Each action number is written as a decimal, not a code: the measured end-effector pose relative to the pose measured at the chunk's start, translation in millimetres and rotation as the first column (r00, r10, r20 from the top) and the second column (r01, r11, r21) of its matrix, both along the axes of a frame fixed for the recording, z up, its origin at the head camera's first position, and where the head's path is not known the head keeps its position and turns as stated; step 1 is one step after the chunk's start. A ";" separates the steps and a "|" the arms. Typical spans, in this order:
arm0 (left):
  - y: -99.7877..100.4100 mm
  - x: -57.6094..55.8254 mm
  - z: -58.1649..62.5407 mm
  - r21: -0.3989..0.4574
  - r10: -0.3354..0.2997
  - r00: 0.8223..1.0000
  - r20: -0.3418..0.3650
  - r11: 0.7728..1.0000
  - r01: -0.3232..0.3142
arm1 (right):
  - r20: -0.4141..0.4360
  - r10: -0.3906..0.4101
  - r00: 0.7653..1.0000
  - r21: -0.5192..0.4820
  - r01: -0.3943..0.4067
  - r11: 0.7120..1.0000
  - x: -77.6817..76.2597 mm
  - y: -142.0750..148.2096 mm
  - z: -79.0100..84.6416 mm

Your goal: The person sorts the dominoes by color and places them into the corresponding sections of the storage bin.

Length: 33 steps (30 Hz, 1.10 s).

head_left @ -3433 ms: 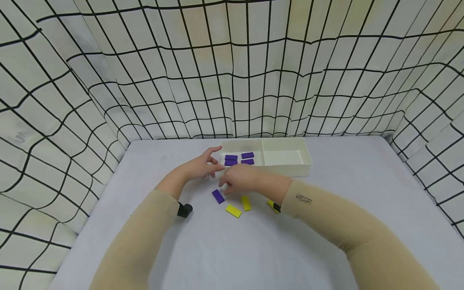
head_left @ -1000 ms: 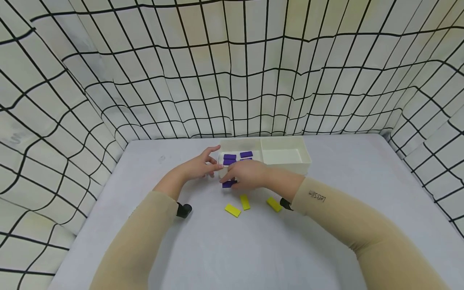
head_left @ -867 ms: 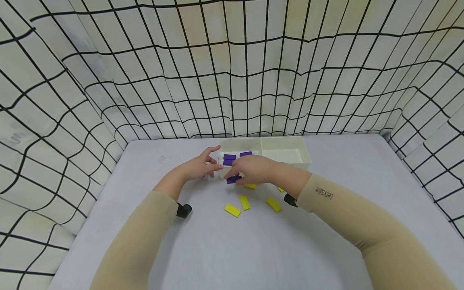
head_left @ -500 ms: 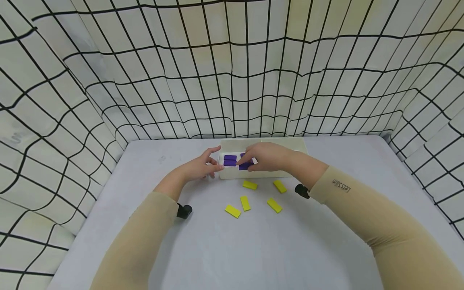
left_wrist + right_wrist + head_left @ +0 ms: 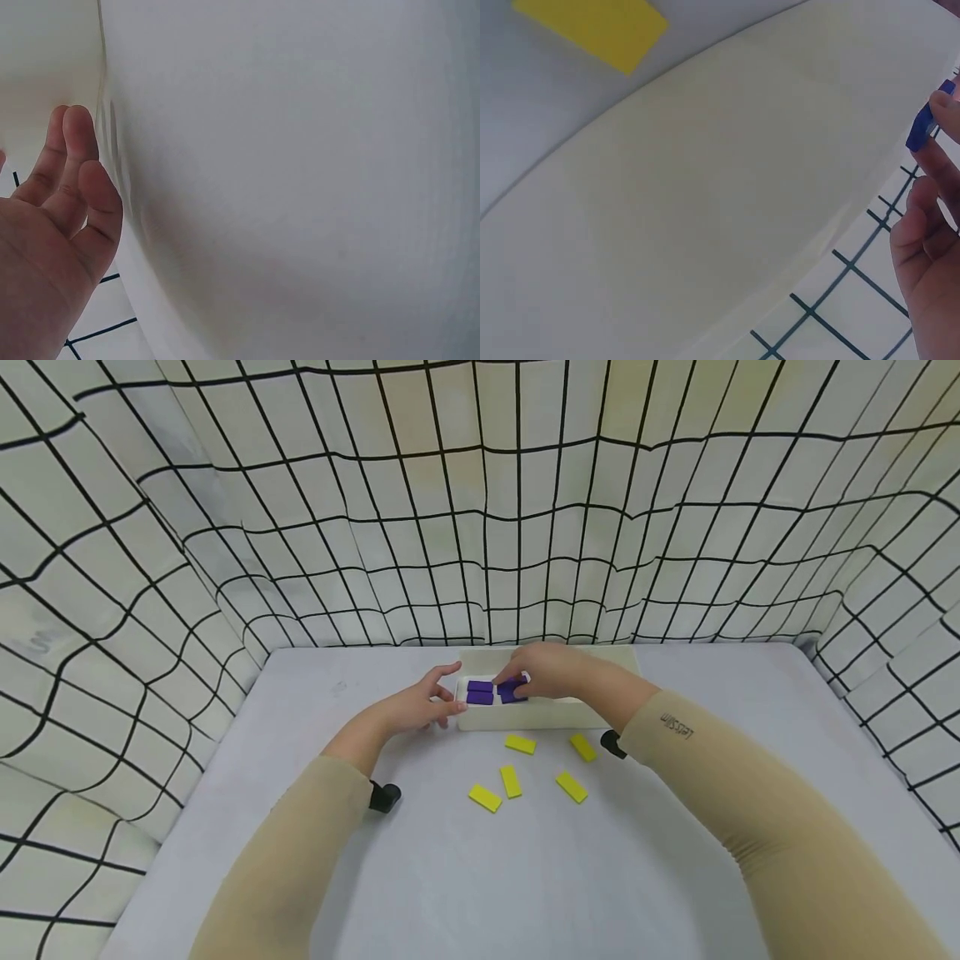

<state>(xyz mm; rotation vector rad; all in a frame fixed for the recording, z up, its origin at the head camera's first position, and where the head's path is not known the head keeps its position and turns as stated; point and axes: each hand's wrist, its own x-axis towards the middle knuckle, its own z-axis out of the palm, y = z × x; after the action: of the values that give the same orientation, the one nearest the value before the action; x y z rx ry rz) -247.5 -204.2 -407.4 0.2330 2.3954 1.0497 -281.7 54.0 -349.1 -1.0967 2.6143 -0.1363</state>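
Note:
My right hand reaches over the front wall of the white two-compartment box. It pinches a small purple rectangular block above the left compartment; in the right wrist view this block looks blue between thumb and finger. Two purple blocks lie in a left-hand column inside that compartment, one behind the other. The blocks beneath my right hand are mostly hidden. My left hand rests at the box's left end, fingers loosely spread; the left wrist view shows them bent lightly along a pale wall.
On the white table in front of the box lie several yellow blocks, spread at different angles. Black netting over pale walls encloses the back and sides. The right compartment is partly covered by my right forearm.
My right hand has picked the last loose purple block off the table and carried it up and right into the left compartment, uncovering yellow blocks. My left hand has stayed put.

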 end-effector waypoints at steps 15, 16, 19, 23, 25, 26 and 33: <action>-0.3 0.0 -0.8 -0.005 -0.002 1.000 -0.012 1.000 0.002 | 0.024 -0.042 0.999 -0.024 0.042 0.999 -16.6 -20.5 -18.5; -0.2 -0.2 -1.1 -0.003 -0.003 1.000 -0.012 1.000 0.003 | 0.026 -0.038 0.999 -0.024 0.039 0.999 -16.9 -21.3 -19.6; 0.2 -0.8 -1.8 0.005 -0.006 1.000 -0.011 1.000 0.006 | 0.029 -0.041 0.999 -0.018 0.041 0.999 -17.2 -23.4 -23.6; 0.2 -0.9 -1.5 0.011 -0.008 1.000 -0.008 1.000 0.008 | 0.024 -0.063 0.998 0.006 0.063 0.998 -18.9 -26.7 -29.2; 0.1 -0.6 -1.1 0.010 -0.005 1.000 -0.010 1.000 0.005 | 0.022 -0.079 0.997 0.018 0.079 0.997 -20.2 -28.4 -31.9; -0.2 -0.4 -0.7 0.008 -0.003 1.000 -0.011 1.000 0.003 | 0.023 -0.090 0.996 0.021 0.090 0.996 -20.8 -29.2 -33.3; -1.2 0.9 -0.6 0.004 0.005 1.000 -0.010 1.000 -0.005 | 0.005 -0.117 0.993 0.032 0.117 0.993 -23.6 -33.0 -42.3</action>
<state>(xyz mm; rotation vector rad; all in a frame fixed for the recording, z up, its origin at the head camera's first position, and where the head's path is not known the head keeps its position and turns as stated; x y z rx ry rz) -246.6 -205.4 -408.0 0.2345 2.4041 1.0580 -305.3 21.0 -391.4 -0.9315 2.6650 -0.1241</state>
